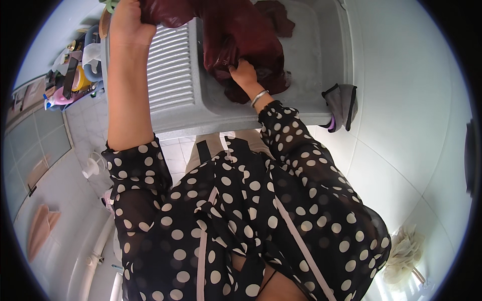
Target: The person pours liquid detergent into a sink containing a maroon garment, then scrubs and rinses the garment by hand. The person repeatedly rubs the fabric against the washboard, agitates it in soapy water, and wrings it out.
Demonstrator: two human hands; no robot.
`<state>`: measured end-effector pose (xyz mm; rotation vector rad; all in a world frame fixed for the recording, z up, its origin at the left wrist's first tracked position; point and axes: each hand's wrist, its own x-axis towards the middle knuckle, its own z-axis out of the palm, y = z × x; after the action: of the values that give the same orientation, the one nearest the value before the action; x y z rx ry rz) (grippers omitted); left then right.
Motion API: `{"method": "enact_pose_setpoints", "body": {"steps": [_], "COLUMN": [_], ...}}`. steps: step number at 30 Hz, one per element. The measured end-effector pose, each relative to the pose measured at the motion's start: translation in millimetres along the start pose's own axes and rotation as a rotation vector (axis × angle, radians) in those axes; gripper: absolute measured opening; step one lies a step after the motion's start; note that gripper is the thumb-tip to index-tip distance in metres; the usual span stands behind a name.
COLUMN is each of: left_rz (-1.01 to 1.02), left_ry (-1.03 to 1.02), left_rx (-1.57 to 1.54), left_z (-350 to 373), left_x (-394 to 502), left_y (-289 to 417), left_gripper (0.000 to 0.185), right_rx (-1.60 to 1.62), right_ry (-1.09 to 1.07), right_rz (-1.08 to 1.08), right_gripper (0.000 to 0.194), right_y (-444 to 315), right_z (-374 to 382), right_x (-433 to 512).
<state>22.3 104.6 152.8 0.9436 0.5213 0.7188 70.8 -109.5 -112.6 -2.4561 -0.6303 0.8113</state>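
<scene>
A wet dark-red cloth (241, 34), perhaps a garment, stretches between my two hands over a grey laundry sink (308, 86). My left hand (130, 22) is raised at the top left and grips one end of it; the fingertips are partly cut off by the frame's upper edge. Lower down, my right hand (244, 73), with a silver bangle at the wrist, pinches a fold of the cloth inside the basin. The cloth's bottom part rests in shallow water. To the left of the basin is the ribbed washboard (169, 67), below the raised end.
A grey cloth with black edging (340, 107) hangs over the sink's right front corner. Bottles, including a pink one (62, 96), crowd a shelf at left, near a wooden comb (104, 23). A tiled wall (399, 94) runs close along the right, with a mesh bath puff (404, 254).
</scene>
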Motion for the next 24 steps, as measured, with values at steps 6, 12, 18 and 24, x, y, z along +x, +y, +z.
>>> {"method": "enact_pose_setpoints", "body": {"steps": [6, 12, 18, 24], "left_rz": [-0.101, -0.150, -0.190, -0.148], "left_ry": [0.159, 0.199, 0.153, 0.219], "left_rx": [-0.018, -0.007, -0.009, 0.001], "left_z": [-64, -109, -121, -136], "left_x": [26, 34, 33, 36], "left_y": [7, 7, 9, 7], "left_gripper": [0.033, 0.034, 0.033, 0.032], "right_rx": [-0.265, -0.289, -0.172, 0.138], "right_ry": [-0.095, 0.336, 0.414, 0.173], "right_rz": [-0.242, -0.493, -0.680, -0.546], "right_gripper": [0.024, 0.011, 0.011, 0.023], "right_y": [19, 27, 30, 34], "right_z": [-66, -89, -78, -76], "right_x": [-47, -57, -21, 15]}}
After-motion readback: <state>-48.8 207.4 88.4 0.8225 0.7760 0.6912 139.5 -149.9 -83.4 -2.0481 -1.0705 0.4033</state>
